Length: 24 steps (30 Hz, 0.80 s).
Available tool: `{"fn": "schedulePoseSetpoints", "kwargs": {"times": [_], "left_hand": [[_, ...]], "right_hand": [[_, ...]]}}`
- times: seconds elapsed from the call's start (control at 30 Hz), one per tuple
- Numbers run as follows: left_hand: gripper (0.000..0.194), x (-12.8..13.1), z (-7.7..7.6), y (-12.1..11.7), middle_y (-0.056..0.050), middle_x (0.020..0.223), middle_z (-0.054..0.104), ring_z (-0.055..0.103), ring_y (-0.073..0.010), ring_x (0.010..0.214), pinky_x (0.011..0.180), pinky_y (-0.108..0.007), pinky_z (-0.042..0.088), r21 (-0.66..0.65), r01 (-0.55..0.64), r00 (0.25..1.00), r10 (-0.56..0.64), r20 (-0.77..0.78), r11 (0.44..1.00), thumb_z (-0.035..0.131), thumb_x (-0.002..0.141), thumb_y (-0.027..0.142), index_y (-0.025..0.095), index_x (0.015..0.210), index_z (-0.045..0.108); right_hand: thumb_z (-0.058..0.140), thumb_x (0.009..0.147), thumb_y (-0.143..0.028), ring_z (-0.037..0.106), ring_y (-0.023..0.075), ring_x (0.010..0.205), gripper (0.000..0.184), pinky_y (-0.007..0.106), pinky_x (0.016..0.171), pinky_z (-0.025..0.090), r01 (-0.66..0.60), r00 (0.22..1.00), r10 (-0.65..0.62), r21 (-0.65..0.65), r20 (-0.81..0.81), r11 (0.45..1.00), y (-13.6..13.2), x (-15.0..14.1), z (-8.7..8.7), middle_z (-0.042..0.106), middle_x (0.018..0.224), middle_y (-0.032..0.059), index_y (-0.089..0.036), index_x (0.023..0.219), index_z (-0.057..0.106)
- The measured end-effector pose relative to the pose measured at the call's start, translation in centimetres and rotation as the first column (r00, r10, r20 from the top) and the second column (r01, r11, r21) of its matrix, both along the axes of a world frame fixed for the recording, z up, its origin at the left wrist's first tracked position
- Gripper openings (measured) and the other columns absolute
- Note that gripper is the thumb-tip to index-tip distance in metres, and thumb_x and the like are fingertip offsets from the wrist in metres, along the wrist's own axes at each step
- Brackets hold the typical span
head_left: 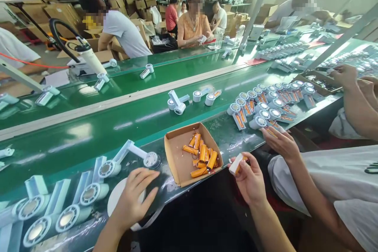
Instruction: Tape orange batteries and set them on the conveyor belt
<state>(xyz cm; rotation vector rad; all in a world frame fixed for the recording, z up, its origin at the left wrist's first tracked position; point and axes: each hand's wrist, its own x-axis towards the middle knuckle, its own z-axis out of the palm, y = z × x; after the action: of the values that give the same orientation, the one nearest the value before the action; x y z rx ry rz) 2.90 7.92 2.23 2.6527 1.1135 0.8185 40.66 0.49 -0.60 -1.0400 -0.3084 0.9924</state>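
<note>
My left hand lies flat, fingers spread, on a white round disc at the near edge of the green conveyor table. My right hand holds a small white part with an orange battery pinched between fingers and thumb, just right of a shallow cardboard tray that holds several orange batteries. White handheld fan housings lie in a row left of my left hand, one more just above it.
A co-worker's hand to my right reaches toward rows of white fan housings with orange batteries. Loose housings lie mid-belt. Several people sit across the belt. A hose tool stands at the far left; cardboard boxes fill the background.
</note>
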Motion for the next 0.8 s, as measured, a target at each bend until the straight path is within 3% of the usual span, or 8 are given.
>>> {"fn": "schedulePoseSetpoints", "kwargs": {"times": [0.1, 0.23, 0.3, 0.4, 0.5, 0.57, 0.7, 0.8], "left_hand": [[0.033, 10.6, 2.0, 8.9, -0.006, 0.121, 0.077, 0.068, -0.023, 0.114, 0.106, -0.039, 0.055, -0.182, 0.096, 0.987, -0.116, -0.107, 0.979, 0.054, 0.102, 0.025, 0.026, 0.13, 0.071], [0.042, 24.7, 3.8, 21.5, -0.01, 0.144, 0.068, 0.06, -0.0285, 0.135, 0.118, -0.043, 0.049, -0.235, -0.05, 0.948, -0.028, -0.318, 0.971, 0.059, 0.101, 0.027, 0.022, 0.143, 0.065], [0.047, 29.6, 4.0, 25.7, -0.015, 0.155, 0.058, 0.051, -0.0337, 0.145, 0.124, -0.054, 0.043, -0.189, -0.125, 0.933, 0.051, -0.355, 0.974, 0.062, 0.101, 0.027, 0.019, 0.148, 0.06], [0.049, 33.4, 3.7, 28.8, -0.016, 0.155, 0.054, 0.057, -0.0337, 0.138, 0.114, -0.06, 0.05, -0.174, -0.212, 0.903, 0.125, -0.411, 0.962, 0.067, 0.102, 0.035, 0.02, 0.148, 0.056], [0.053, 32.9, 3.3, 29.1, -0.015, 0.153, 0.054, 0.063, -0.0301, 0.126, 0.103, -0.053, 0.059, -0.186, -0.202, 0.886, 0.098, -0.453, 0.962, 0.068, 0.102, 0.037, 0.022, 0.151, 0.053], [0.061, 30.3, 3.4, 28.3, -0.015, 0.158, 0.048, 0.064, -0.0303, 0.125, 0.102, -0.049, 0.058, -0.182, -0.152, 0.878, 0.048, -0.476, 0.972, 0.068, 0.099, 0.033, 0.027, 0.156, 0.047], [0.06, 20.4, 4.0, 25.9, -0.013, 0.151, 0.053, 0.07, -0.0318, 0.115, 0.099, -0.044, 0.057, -0.187, -0.106, 0.833, -0.016, -0.554, 0.977, 0.07, 0.092, 0.041, 0.033, 0.15, 0.056], [0.047, 12.1, 3.9, 24.5, -0.011, 0.126, 0.067, 0.073, -0.0337, 0.106, 0.094, -0.045, 0.058, -0.218, -0.135, 0.78, -0.032, -0.625, 0.967, 0.075, 0.086, 0.051, 0.028, 0.126, 0.072]], "right_hand": [[0.105, 0.057, -0.044, 0.076, 0.0218, 0.058, 0.048, 0.032, 0.055, 0.063, -0.064, 0.995, 0.059, -0.053, -0.086, 0.997, 0.4, 0.4, 0.2, 0.081, 0.076, 0.0041, -0.024, 0.093, 0.081], [0.106, 0.053, -0.049, 0.075, 0.0236, 0.056, 0.052, 0.031, 0.049, 0.059, -0.135, 0.981, 0.118, -0.108, -0.153, 0.985, 1.4, 0.2, 1.0, 0.079, 0.071, 0.0068, -0.019, 0.088, 0.082], [0.103, 0.057, -0.055, 0.074, 0.0233, 0.054, 0.053, 0.028, 0.045, 0.055, -0.129, 0.979, 0.105, -0.132, -0.176, 0.983, 1.7, -0.5, 1.0, 0.078, 0.069, 0.0077, -0.018, 0.088, 0.081], [0.101, 0.056, -0.063, 0.073, 0.024, 0.054, 0.062, 0.028, 0.043, 0.051, -0.117, 0.98, 0.088, -0.161, -0.181, 0.98, 1.7, -1.3, 0.2, 0.078, 0.069, 0.0084, -0.016, 0.093, 0.081], [0.102, 0.056, -0.061, 0.074, 0.0252, 0.058, 0.075, 0.031, 0.047, 0.055, -0.138, 0.985, 0.114, -0.201, -0.131, 0.97, 0.9, -1.0, -0.6, 0.08, 0.076, 0.008, -0.018, 0.111, 0.078], [0.103, 0.056, -0.057, 0.076, 0.0258, 0.061, 0.078, 0.033, 0.053, 0.059, -0.139, 0.988, 0.118, -0.221, -0.104, 0.965, 0.2, 0.0, -0.9, 0.081, 0.08, 0.0069, -0.02, 0.118, 0.073], [0.103, 0.057, -0.053, 0.079, 0.0273, 0.065, 0.064, 0.036, 0.059, 0.064, -0.028, 0.999, 0.021, -0.167, -0.043, 0.986, 0.9, 2.1, -0.4, 0.08, 0.078, 0.0035, -0.024, 0.095, 0.061], [0.104, 0.056, -0.05, 0.08, 0.0269, 0.067, 0.065, 0.034, 0.06, 0.064, -0.058, 0.995, 0.063, -0.065, 0.079, 0.996, 4.6, 2.7, 1.3, 0.081, 0.08, 0.0032, -0.025, 0.093, 0.056]]}}
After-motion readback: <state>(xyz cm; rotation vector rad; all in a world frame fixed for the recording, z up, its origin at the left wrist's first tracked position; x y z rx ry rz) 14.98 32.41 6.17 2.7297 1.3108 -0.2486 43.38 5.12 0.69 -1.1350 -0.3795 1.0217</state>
